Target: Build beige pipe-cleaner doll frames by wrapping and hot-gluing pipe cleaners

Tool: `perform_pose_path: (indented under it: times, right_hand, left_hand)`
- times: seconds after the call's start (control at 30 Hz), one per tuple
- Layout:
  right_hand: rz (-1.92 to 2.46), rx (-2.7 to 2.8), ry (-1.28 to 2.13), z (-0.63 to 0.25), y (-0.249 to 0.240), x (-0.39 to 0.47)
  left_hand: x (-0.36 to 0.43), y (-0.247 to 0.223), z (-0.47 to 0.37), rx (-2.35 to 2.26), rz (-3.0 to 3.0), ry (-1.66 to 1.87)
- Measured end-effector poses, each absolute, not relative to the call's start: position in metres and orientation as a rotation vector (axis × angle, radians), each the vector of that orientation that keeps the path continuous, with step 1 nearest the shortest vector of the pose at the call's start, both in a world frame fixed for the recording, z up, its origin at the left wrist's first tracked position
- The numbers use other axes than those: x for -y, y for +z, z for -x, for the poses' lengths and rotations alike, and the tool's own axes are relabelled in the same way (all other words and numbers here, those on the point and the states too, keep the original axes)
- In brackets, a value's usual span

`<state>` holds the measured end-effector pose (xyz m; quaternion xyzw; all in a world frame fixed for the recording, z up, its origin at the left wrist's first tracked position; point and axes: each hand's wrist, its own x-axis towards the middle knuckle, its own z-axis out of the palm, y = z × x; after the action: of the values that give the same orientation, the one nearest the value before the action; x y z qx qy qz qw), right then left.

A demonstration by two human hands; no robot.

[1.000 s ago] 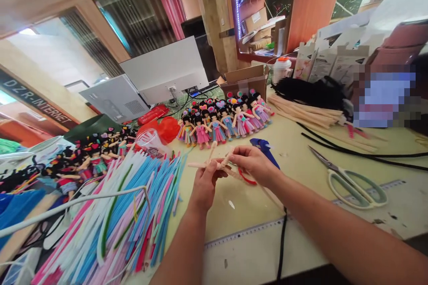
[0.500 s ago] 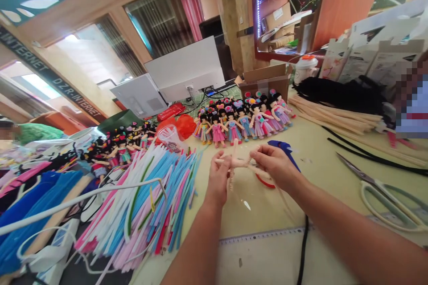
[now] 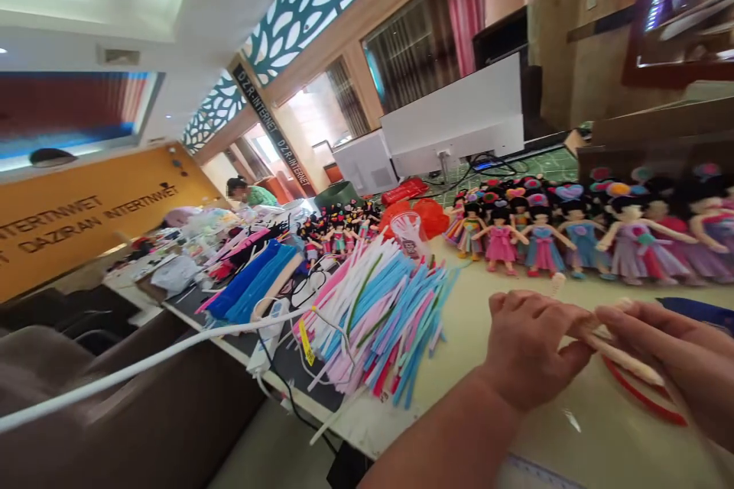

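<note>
My left hand (image 3: 531, 348) is closed around a cream fuzzy-stem figure (image 3: 557, 286), whose tip pokes up above the knuckles. From the right, my right hand (image 3: 659, 336) pinches the same cream piece, and one twisted end (image 3: 625, 359) slants down to the right below its fingers. Both hands are close together over the pale table (image 3: 470, 397). A red curved strip (image 3: 642, 393) lies under my right hand. Behind the hands stand rows of small dolls (image 3: 498, 237) with black hair and coloured dresses.
Left of my hands lies a pile of coloured fuzzy stems (image 3: 378, 313). A white cable (image 3: 189, 344) crosses the left side near a power strip (image 3: 268, 336). Monitors (image 3: 453, 122) stand behind the dolls. Another person (image 3: 252, 192) is at the far left table.
The view has swung left, so the hands and dolls appear farther right and the scissors are out of view. My left hand now covers more of the cream piece, with its back turned up.
</note>
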<state>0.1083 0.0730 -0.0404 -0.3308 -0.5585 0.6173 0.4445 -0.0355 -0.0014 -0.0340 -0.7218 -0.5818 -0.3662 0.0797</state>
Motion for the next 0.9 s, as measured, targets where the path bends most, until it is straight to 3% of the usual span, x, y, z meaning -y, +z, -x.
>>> perform_pose_path:
  times: [0.13, 0.4, 0.7, 0.9]
  right_hand:
    - [0.916, 1.322, 1.689, -0.107, -0.038, -0.076]
    - [0.848, 1.341, 1.599, -0.103, -0.012, -0.064]
    - [0.824, 1.394, 1.605, -0.106, -0.014, -0.069]
    - [0.801, 1.453, 1.616, -0.109, -0.009, -0.067]
  left_hand:
    - [0.001, -0.028, 0.038, 1.872, 2.174, -1.289]
    - [0.003, -0.012, 0.042, 2.029, 2.152, -1.986]
    - [-0.002, -0.005, 0.048, 2.368, 2.169, -2.661]
    - [-0.003, -0.003, 0.055, 2.435, 2.185, -2.746]
